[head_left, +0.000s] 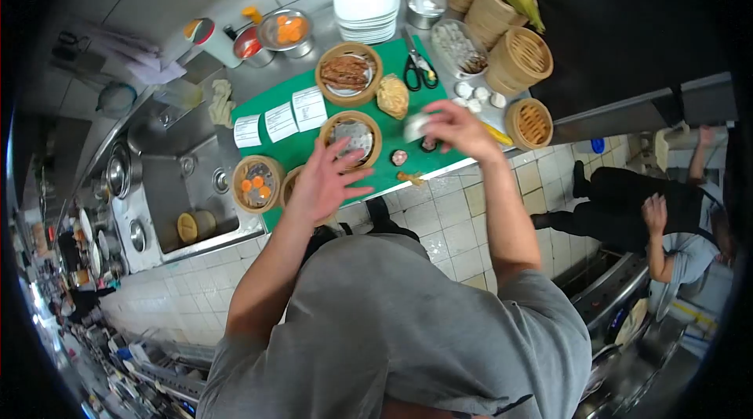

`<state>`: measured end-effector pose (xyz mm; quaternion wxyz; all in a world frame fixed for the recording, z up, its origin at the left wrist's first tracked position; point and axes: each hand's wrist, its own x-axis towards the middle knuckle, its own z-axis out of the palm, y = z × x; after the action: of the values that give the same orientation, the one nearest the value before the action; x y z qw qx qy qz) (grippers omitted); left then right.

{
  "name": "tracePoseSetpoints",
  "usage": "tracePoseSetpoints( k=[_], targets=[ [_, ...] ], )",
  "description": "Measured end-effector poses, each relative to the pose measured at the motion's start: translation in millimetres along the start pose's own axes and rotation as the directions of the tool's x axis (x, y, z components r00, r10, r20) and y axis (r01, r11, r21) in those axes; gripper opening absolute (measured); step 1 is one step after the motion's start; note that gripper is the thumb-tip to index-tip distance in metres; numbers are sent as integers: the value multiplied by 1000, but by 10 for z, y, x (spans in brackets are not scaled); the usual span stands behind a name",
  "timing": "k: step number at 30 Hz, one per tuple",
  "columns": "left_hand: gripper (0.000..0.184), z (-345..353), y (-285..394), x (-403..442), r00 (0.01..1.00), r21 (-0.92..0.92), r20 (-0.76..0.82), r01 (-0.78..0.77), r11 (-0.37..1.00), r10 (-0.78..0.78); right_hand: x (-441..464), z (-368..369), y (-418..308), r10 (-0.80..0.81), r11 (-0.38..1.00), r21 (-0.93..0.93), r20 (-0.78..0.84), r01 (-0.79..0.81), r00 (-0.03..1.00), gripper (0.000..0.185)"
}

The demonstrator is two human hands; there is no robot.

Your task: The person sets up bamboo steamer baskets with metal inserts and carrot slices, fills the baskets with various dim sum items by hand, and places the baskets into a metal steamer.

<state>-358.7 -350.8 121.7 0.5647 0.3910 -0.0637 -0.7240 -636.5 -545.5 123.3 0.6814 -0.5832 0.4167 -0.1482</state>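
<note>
My right hand (464, 132) pinches a white bun (416, 127) above the green cutting board (282, 154); the bun is slightly blurred. My left hand (323, 177) is open, fingers spread, at the near left edge of a bamboo steamer (376, 137) with a paper liner (353, 135). Another steamer lies partly hidden under that hand. Between the hands sits a small pinkish round piece (399, 158), with a dark piece (428, 144) below my right fingers and a small yellow-brown piece (410, 177) at the board's edge. More white buns (474, 94) lie right of the board.
Behind stand a steamer of brown strips (345, 72), a yellowish bag (392, 97), scissors (420, 66), stacked plates (366, 3) and stacked steamers (494, 11). Paper labels (280, 121), a steamer with carrot slices (256, 184) and a sink (184, 184) are left. A co-worker (659, 223) is at right.
</note>
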Motion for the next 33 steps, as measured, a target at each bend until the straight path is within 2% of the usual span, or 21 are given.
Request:
tracePoseSetpoints(
  k=[3, 5, 7, 8, 10, 13, 15, 16, 18, 19, 20, 21, 23, 25, 26, 27, 28, 29, 30, 31, 33],
  targets=[
    [53, 8, -11, 345, 985, -210, -4, 166, 964, -171, 314, -117, 269, -357, 795, -579, -205, 182, 911, 30],
    [45, -572, 89, 463, 974, -254, 173, 185, 949, -144, 691, -597, 567, -242, 787, -590, -566, -182, 788, 23],
    [25, -584, 251, 206, 940, -290, 323, 209, 934, -110, 969, -857, 857, -387, 662, -707, -607, -249, 694, 29],
    [25, -582, 340, 31, 957, -306, 279, 172, 936, -84, 1165, -955, 988, -443, 586, -782, -527, -211, 725, 40],
    [22, -740, 582, -447, 990, -175, -96, -119, 977, 103, 1171, -791, 866, -359, 562, -796, -480, -225, 800, 59],
    [28, -1139, 911, -1110, 833, 193, -308, -418, 888, 459, 1161, -641, 677, -263, 509, -776, -553, -374, 790, 51],
    [31, -1595, 927, -1387, 695, 362, -438, -445, 819, 570, 1121, -629, 718, -379, 492, -795, -563, -355, 734, 48],
    [33, -1947, 872, -1459, 635, 526, -495, -324, 787, 592, 1109, -708, 789, -381, 493, -800, -551, -341, 743, 48],
    [34, -2089, 902, -1534, 563, 655, -544, -179, 734, 622, 1140, -742, 761, -512, 703, -697, -634, -141, 579, 49],
    [37, -1987, 839, -1467, 609, 811, -472, 18, 585, 637, 1135, -635, 754, -512, 701, -698, -633, -143, 581, 49],
    [40, -1897, 786, -1399, 666, 905, -405, 196, 377, 626, 988, -276, 526, -387, 852, -522, -600, 23, 700, 46],
    [40, -1909, 798, -1323, 671, 905, -403, 190, 381, 623, 845, 139, 303, -282, 947, -286, -515, 148, 809, 43],
    [40, -1960, 900, -1159, 838, 987, -146, 160, 20, 525, 611, 1035, -4, -206, 940, 241, -167, 242, 964, 38],
    [39, -1877, 1024, -1064, 881, 965, -154, 231, -124, 448, 623, 1768, 11, -188, 747, 663, 292, -57, 938, 24],
    [39, -1844, 1078, -1027, 910, 914, -184, 297, -274, 373, 699, 2144, 91, -93, 732, 655, 367, -186, 926, 18],
    [38, -1852, 1115, -985, 935, 876, -178, 293, -383, 308, 753, 2465, 88, 5, 789, 547, 450, -280, 893, 11],
    [38, -1821, 1139, -965, 940, 879, -161, 275, -389, 300, 708, 2882, -85, -23, 998, 66, 289, 4, 957, 10],
    [37, -1771, 1138, -976, 934, 861, -123, 268, -431, 336, 789, 3205, -110, -297, 887, -275, 273, 370, 915, 15],
    [36, -1759, 1145, -979, 925, 842, -80, 262, -471, 370, 812, 3433, -179, -429, 684, -547, 233, 483, 872, 15],
    [32, -1838, 1142, -940, 917, 842, -81, 273, -465, 391, 840, 3610, -235, -548, 397, -768, 240, 502, 801, 16],
    [29, -1959, 1188, -921, 912, 870, -75, 257, -421, 403, 941, 3861, -280, -442, 335, -828, 284, 450, 851, 17]
  ],
)
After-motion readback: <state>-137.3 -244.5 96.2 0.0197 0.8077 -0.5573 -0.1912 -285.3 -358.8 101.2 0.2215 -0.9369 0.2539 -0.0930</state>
